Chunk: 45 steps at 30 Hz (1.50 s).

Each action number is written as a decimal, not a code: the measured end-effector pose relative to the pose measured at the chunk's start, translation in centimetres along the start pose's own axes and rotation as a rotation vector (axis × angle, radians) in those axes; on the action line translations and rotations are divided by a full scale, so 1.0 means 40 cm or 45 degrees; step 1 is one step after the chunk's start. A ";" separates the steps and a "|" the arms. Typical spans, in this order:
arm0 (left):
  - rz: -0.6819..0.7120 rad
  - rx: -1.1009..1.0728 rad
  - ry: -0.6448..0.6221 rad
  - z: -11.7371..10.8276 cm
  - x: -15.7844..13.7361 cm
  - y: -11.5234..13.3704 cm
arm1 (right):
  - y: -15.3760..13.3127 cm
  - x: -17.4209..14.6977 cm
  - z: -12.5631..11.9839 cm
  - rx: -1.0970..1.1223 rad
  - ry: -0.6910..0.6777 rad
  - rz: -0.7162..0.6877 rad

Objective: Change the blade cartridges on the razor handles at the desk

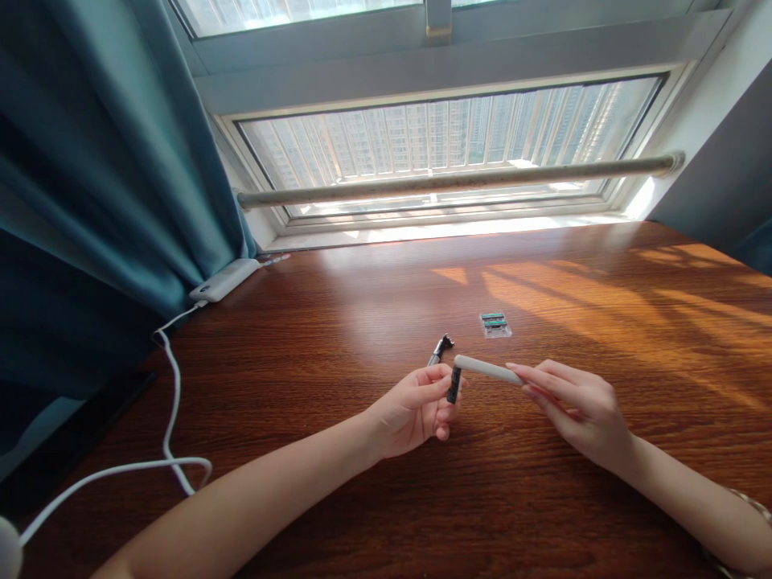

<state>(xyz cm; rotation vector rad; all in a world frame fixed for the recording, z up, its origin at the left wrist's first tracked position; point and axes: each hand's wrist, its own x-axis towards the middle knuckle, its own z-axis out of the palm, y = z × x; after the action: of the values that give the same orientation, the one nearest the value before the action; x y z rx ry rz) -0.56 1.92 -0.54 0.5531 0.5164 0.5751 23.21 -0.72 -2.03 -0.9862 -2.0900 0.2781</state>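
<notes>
Near the middle of the table my left hand (419,408) pinches a small black piece (454,384) that looks like a razor blade cartridge, held upright between thumb and fingers. Closed around a slim light-grey stick (487,369) is my right hand (582,402); the stick's rounded far end meets the top of the black piece. Just beyond my left hand shows a razor (440,351) with a dark head and silvery neck, the rest of its handle hidden by the hand. Farther back lies a clear plastic case (495,325) with dark and teal cartridges in it.
The brown wooden table (338,322) reaches to the window sill. At the left lies a white power bank-like device (226,280), with a white cable (176,402) running toward me. A blue curtain (133,137) hangs beside it. A metal rail (458,181) crosses the window.
</notes>
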 end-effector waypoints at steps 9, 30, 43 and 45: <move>-0.026 0.018 0.041 -0.002 -0.001 0.001 | -0.004 -0.004 -0.013 -0.013 -0.121 -0.201; 0.002 0.025 -0.082 0.003 -0.006 -0.003 | 0.007 -0.006 -0.009 -0.097 -0.015 -0.120; 0.099 0.105 -0.020 0.001 -0.004 -0.007 | 0.001 -0.004 -0.010 -0.100 0.020 -0.099; 0.122 0.126 -0.009 0.001 -0.004 -0.009 | 0.002 -0.005 -0.009 -0.096 0.012 -0.118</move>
<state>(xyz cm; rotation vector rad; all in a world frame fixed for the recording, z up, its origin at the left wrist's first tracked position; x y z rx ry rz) -0.53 1.56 -0.68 0.6767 0.5156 0.6408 23.61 -0.85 -1.93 -0.9297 -2.1440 0.1476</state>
